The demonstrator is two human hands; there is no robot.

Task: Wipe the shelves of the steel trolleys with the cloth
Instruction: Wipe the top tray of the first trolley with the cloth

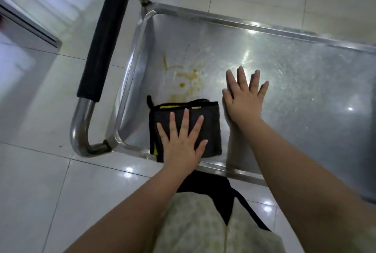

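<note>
Top shelf wipe, cloth at near-left corner.
L hand (181, 139) flat, fingers straight, pressing folded dark cloth (205, 122) onto trolley shelf (305, 82). R hand (243, 98) flat on bare steel, grasping nothing. Yellow stain (183, 82) just beyond cloth's far edge; L hand nearer.

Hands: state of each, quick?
Left hand: open, pressing flat on the folded dark grey cloth.
Right hand: open, flat on the steel trolley shelf.

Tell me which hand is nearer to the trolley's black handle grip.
Left. The left hand lies flat on the cloth, at the end nearest the black handle grip; the right hand lies flat on the bare shelf beyond the cloth, farther away.
</note>
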